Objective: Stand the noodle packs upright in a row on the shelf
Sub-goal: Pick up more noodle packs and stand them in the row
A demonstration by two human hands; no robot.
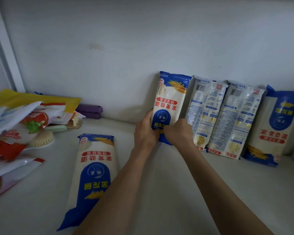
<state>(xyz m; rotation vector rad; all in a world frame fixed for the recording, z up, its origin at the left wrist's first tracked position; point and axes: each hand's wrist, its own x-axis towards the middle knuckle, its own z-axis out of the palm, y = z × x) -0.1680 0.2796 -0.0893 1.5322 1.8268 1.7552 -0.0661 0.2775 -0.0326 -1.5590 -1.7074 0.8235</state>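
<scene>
A blue and white noodle pack (pixel 170 99) stands upside down against the back wall, its lower end gripped by both my left hand (pixel 145 131) and my right hand (pixel 178 131). To its right three more packs lean upright on the wall: two showing their printed backs (pixel 204 109) (pixel 236 119) and one with its front facing me (pixel 275 126). Another pack of the same kind (pixel 93 175) lies flat on the white shelf (pixel 159 192), left of my left forearm, which covers its lower right corner.
A heap of loose bags and packets (pixel 15 126) fills the shelf's left side, with a round brush (pixel 42 138) beside it. Two purple rolls (pixel 90 111) lie at the back wall. A white upright (pixel 5 53) bounds the shelf on the left.
</scene>
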